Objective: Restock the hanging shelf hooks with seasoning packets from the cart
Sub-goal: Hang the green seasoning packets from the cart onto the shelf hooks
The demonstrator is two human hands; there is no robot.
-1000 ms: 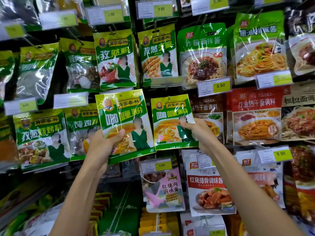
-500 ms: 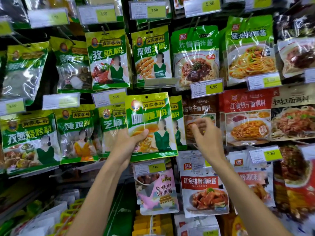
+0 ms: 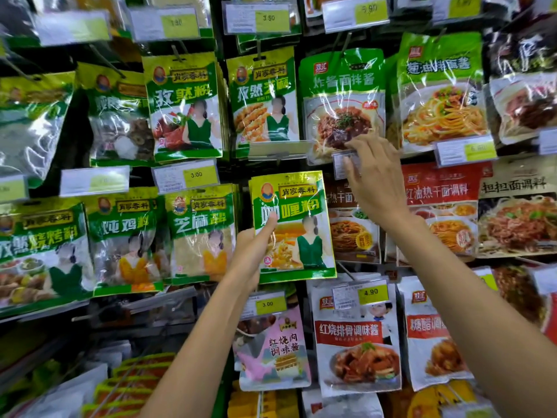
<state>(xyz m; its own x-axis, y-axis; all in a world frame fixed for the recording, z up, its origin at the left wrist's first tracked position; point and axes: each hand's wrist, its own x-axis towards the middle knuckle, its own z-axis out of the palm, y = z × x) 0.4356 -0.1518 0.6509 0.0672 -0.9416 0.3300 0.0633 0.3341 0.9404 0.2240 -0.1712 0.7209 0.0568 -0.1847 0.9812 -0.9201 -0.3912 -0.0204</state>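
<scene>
Head view: left hand [image 3: 251, 251] pinches 1 green curry packet [image 3: 294, 227] at its lower left edge, thumb on the front, held up below the right hand [image 3: 373, 182], whose spread fingers touch a price tag [image 3: 342, 165]. Likely light, floppy, slick film; steady it near the top edge.

A grocery shop aisle, seasoning packets [image 3: 184, 107] and noodle sauce pouches [image 3: 343, 101] hanging in rows on hooks [image 3: 177, 52], yellow price tags [image 3: 185, 176] clipped in front.
</scene>
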